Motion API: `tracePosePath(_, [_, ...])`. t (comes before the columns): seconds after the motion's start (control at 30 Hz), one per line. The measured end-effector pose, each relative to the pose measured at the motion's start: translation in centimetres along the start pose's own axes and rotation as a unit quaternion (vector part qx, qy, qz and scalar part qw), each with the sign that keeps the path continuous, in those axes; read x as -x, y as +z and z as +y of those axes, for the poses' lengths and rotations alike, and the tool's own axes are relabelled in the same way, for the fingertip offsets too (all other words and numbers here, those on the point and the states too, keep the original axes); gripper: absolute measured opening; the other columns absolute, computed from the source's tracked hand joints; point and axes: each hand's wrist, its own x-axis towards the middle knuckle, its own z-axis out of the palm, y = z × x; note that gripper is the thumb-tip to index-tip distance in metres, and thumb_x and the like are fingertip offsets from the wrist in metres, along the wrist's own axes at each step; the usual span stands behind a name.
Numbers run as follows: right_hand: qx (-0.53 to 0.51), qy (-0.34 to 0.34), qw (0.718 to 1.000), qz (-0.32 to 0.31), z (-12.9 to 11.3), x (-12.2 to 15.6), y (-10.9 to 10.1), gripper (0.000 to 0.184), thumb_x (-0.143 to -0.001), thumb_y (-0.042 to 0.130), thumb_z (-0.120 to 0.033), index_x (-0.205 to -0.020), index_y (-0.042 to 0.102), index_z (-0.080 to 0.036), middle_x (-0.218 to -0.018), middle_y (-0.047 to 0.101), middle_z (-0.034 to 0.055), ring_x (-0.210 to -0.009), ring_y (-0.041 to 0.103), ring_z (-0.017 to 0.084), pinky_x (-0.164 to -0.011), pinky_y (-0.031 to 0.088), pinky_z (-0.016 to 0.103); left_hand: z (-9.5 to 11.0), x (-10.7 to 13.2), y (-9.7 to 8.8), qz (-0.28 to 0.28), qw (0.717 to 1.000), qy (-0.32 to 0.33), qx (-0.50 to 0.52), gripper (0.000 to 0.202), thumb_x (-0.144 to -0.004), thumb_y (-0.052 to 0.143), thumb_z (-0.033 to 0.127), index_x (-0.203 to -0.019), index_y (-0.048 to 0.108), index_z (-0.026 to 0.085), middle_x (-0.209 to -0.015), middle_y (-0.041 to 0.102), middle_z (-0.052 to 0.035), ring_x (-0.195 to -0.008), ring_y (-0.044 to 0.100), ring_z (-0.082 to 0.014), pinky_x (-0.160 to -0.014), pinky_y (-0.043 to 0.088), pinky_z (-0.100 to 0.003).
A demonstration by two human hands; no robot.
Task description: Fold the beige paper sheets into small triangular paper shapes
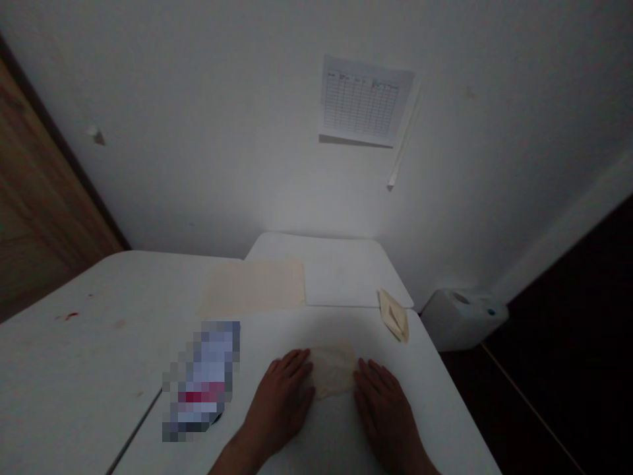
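Note:
A folded piece of cream paper (332,369) lies flat on the white table (99,336), between my two hands. My left hand (281,402) rests palm down with its fingers spread, the fingertips at the paper's left edge. My right hand (383,410) lies the same way against the paper's right edge. Neither hand closes on it. Farther up the table, a flat cream sheet (252,287) lies beyond the paper, and a pointed folded paper shape (394,316) sits near the right edge.
To the left of my left hand lies a pixelated, obscured bottle-shaped item (200,376). A white board (341,272) stands at the table's far end against the wall. Below the right edge is a white plastic canister (462,318). A printed chart (366,99) hangs on the wall.

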Motion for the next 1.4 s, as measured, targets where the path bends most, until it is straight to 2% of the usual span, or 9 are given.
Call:
tracePosePath(0.1, [-0.037, 0.021, 0.999, 0.028, 0.2, -1.6, 0.0, 0.033, -0.094, 0.045, -0.021, -0.122, 0.061, -0.020, -0.133, 0.056, 0.0083, -0.123, 0.051, 0.025, -0.103, 0.042, 0.044, 0.1, 0.2, -0.1, -0.005, 1.000, -0.001, -0.001, 0.047, -0.083, 0.060, 0.035, -0.128, 0.054, 0.023, -0.142, 0.048, -0.0090, -0.129, 0.045, -0.0318, -0.102, 0.041, -0.054])
tracePosePath(0.27, [-0.112, 0.009, 0.993, 0.046, 0.1, -5.2, 0.2, 0.033, -0.090, 0.051, -0.020, -0.121, 0.060, -0.019, -0.131, 0.057, 0.0093, -0.119, 0.053, 0.024, -0.103, 0.042, 0.045, 0.0, 0.4, 0.1, -0.018, 1.000, -0.011, -0.011, 0.045, -0.085, 0.058, 0.037, -0.129, 0.054, 0.024, -0.144, 0.046, -0.0088, -0.130, 0.043, -0.0322, -0.103, 0.040, -0.055])
tracePosePath(0.43, [-0.144, -0.006, 0.988, 0.046, -0.1, -7.7, 1.5, 0.032, -0.087, 0.055, -0.019, -0.118, 0.062, -0.018, -0.127, 0.061, 0.0096, -0.116, 0.054, 0.025, -0.103, 0.041, 0.046, 0.0, 0.4, 0.0, 0.000, 1.000, -0.003, -0.015, 0.044, -0.085, 0.060, 0.039, -0.126, 0.056, 0.024, -0.141, 0.049, -0.0097, -0.127, 0.046, -0.0324, -0.101, 0.043, -0.054])
tracePosePath(0.53, [-0.152, -0.015, 0.987, 0.044, 0.4, -7.9, 2.5, 0.033, -0.085, 0.058, -0.018, -0.117, 0.063, -0.018, -0.121, 0.064, 0.0078, -0.113, 0.056, 0.024, -0.100, 0.043, 0.043, -0.1, 0.3, 0.0, 0.014, 1.000, 0.006, -0.018, 0.041, -0.086, 0.059, 0.041, -0.122, 0.059, 0.024, -0.138, 0.052, -0.0092, -0.124, 0.049, -0.0318, -0.099, 0.046, -0.052])
tracePosePath(0.63, [-0.143, -0.032, 0.988, 0.038, 0.7, -7.5, 2.9, 0.027, -0.086, 0.058, -0.019, -0.112, 0.066, -0.021, -0.121, 0.065, 0.0049, -0.113, 0.055, 0.023, -0.100, 0.042, 0.042, -0.4, 0.1, 0.4, 0.028, 0.999, 0.006, -0.032, 0.028, -0.091, 0.052, 0.032, -0.116, 0.063, 0.024, -0.132, 0.058, -0.0075, -0.120, 0.054, -0.0291, -0.096, 0.049, -0.050])
tracePosePath(0.73, [-0.126, -0.036, 0.991, 0.034, 0.5, -7.2, 2.7, 0.024, -0.089, 0.056, -0.020, -0.109, 0.067, -0.024, -0.124, 0.064, 0.0032, -0.115, 0.054, 0.023, -0.100, 0.041, 0.041, -0.7, 0.0, 0.8, 0.044, 0.998, 0.001, -0.046, 0.027, -0.091, 0.050, 0.026, -0.113, 0.065, 0.022, -0.126, 0.062, -0.0080, -0.116, 0.057, -0.0274, -0.095, 0.050, -0.047])
tracePosePath(0.9, [-0.115, -0.023, 0.992, 0.041, 0.0, -7.2, 2.1, 0.022, -0.090, 0.054, -0.022, -0.107, 0.068, -0.025, -0.123, 0.064, 0.0036, -0.113, 0.054, 0.023, -0.098, 0.041, 0.040, -0.8, 0.0, 0.7, 0.052, 0.995, -0.043, -0.073, 0.029, -0.089, 0.054, 0.032, -0.113, 0.065, 0.019, -0.128, 0.061, -0.0099, -0.116, 0.056, -0.0300, -0.095, 0.049, -0.050])
tracePosePath(1.2, [-0.102, -0.014, 0.994, 0.048, -0.1, -7.1, 1.7, 0.021, -0.088, 0.057, -0.021, -0.106, 0.068, -0.024, -0.119, 0.066, 0.0036, -0.111, 0.055, 0.023, -0.097, 0.041, 0.040, -0.6, -0.2, -0.4, 0.010, 0.994, -0.030, -0.106, 0.031, -0.090, 0.051, 0.033, -0.116, 0.064, 0.021, -0.131, 0.059, -0.0103, -0.117, 0.055, -0.0318, -0.094, 0.045, -0.050])
tracePosePath(1.4, [-0.100, -0.007, 0.994, 0.042, 0.0, -7.0, 1.6, 0.021, -0.087, 0.057, -0.021, -0.105, 0.068, -0.024, -0.120, 0.066, 0.0027, -0.110, 0.056, 0.024, -0.096, 0.041, 0.042, -1.9, 0.1, -1.1, -0.015, 0.998, -0.014, -0.058, 0.038, -0.088, 0.056, 0.041, -0.123, 0.059, 0.028, -0.137, 0.055, -0.0058, -0.122, 0.051, -0.0323, -0.096, 0.042, -0.051])
